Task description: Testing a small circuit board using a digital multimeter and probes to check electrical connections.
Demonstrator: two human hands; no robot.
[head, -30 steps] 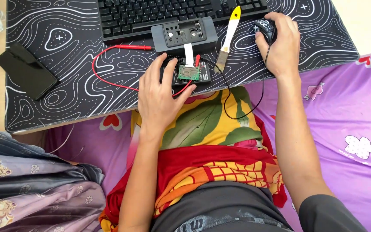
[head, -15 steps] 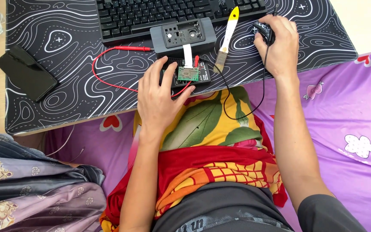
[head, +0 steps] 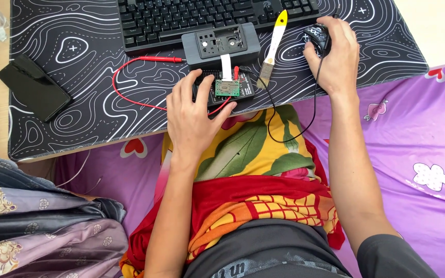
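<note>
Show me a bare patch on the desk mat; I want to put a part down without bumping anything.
The widest free patch on the desk mat lies between the black phone, the keyboard and the red wire. It is crowded around the left hand, the small circuit board, the grey case and the brush.

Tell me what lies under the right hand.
A black mouse shows under the right hand, resting on the patterned desk mat. Most of the mouse is covered by the palm.
</note>
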